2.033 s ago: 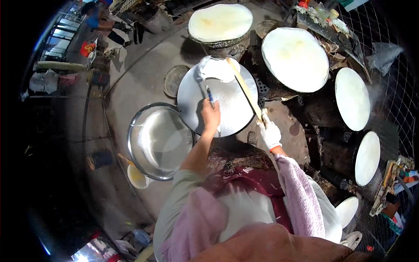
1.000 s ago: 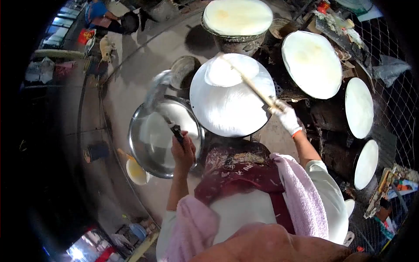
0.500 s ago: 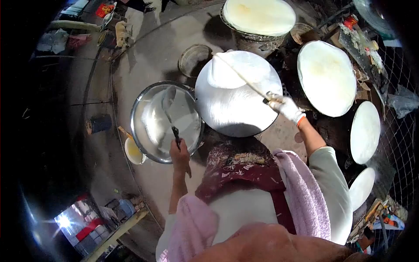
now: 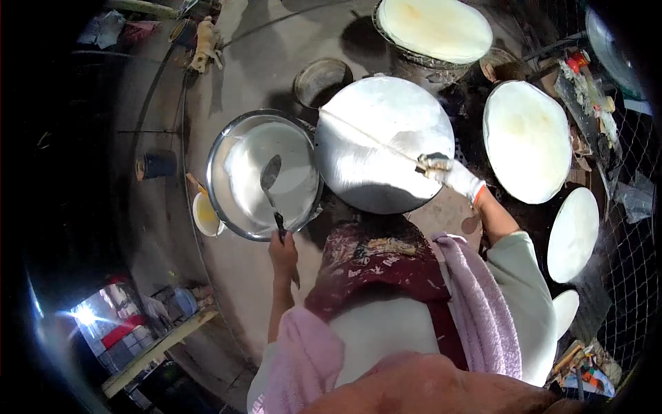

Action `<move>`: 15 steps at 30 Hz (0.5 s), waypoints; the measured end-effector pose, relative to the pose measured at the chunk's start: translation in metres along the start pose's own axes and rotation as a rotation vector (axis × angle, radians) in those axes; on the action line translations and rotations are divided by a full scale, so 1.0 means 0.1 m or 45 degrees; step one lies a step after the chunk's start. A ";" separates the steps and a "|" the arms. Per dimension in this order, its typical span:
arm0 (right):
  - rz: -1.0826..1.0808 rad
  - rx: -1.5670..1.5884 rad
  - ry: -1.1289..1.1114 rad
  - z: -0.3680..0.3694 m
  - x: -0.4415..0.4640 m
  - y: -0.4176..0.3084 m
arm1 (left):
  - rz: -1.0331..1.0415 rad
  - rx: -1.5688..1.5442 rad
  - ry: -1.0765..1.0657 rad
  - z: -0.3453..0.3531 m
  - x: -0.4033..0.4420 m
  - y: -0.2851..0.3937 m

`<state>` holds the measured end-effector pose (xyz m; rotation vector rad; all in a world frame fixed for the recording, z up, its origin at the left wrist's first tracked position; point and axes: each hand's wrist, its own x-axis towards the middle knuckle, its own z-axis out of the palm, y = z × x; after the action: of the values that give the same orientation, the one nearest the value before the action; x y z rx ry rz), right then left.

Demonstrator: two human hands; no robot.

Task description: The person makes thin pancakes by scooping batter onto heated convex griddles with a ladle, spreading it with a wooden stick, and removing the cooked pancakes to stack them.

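My left hand (image 4: 283,254) is closed round the dark handle of a ladle (image 4: 271,174), whose bowl is over the milky liquid in a wide steel basin (image 4: 215,148). A thin white layer of batter (image 4: 376,103) covers the upper part of a round griddle (image 4: 358,181). My right hand (image 4: 449,176), in a white glove, grips a long wooden spreader (image 4: 372,138) that lies across the griddle from upper left to lower right. The basin stands directly left of the griddle.
Pale round sheets lie on drums at the top (image 4: 434,27) and right (image 4: 527,141), with more (image 4: 574,234) lower right. A small pot (image 4: 207,215) is left of the basin. An empty round pan (image 4: 323,81) stands behind. Wire mesh (image 4: 624,276) borders the right side.
The ladle has gone from the griddle to the basin with my left hand. The spreader has swung lower across the griddle, and the white layer has spread wider. The view has shifted.
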<state>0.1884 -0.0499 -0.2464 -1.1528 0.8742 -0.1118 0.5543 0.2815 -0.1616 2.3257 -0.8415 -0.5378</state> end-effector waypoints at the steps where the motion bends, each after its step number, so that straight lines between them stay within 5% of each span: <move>1: 0.020 -0.068 0.017 -0.01 -0.08 -0.11 | -0.038 -0.016 -0.008 0.03 0.00 -0.06; 3: 0.086 -0.176 0.038 -0.15 -0.08 -0.11 | -0.117 -0.039 -0.034 0.04 -0.03 -0.18; 6: -0.318 -0.023 0.165 -0.37 0.15 -0.27 | -0.217 0.029 -0.143 0.07 0.14 -0.15; 8: -0.341 -0.489 0.017 -0.46 0.34 -0.35 | 0.093 0.116 -0.072 0.16 0.33 -0.11; 10: 0.065 -0.098 -0.188 -0.42 0.49 -0.06 | 0.160 0.198 -0.073 0.22 0.54 0.00; 11: 0.259 -0.235 -0.160 -0.16 0.15 -0.55 | 0.151 0.205 -0.100 0.26 0.64 0.03; 15: 0.177 -0.246 -0.092 -0.34 -0.11 -0.18 | 0.252 0.291 -0.189 0.44 1.00 0.18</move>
<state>0.1652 -0.0783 -0.2298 -1.2634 0.9131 0.1303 0.5939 0.1853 -0.1990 2.3901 -1.2462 -0.5585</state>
